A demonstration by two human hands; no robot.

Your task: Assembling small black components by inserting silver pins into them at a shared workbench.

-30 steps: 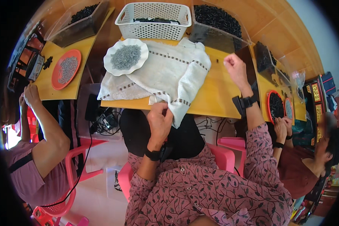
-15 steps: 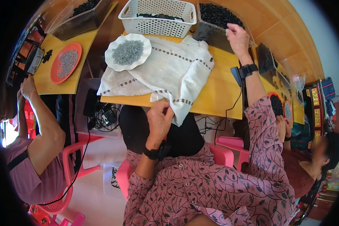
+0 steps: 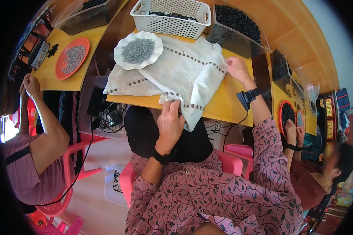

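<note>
A white towel with brown checked stripes lies on the yellow table, its near corner hanging over the front edge. My left hand is closed at that hanging edge, its fingers curled against the cloth. Just off the towel's right side, my right hand has its fingers pinched together; anything between them is too small to make out. On the towel's far left part rests a white scalloped plate heaped with small grey pieces.
Behind the towel stands a white perforated basket with dark pieces inside. Right of it is a clear bin full of black pieces. One person works at left by an orange plate, another at right by a red-rimmed bowl. Cables lie below.
My right hand has come down from beside the black-piece bin to the towel's right edge. My left hand stays at the towel's near edge, with its fingers more curled over.
</note>
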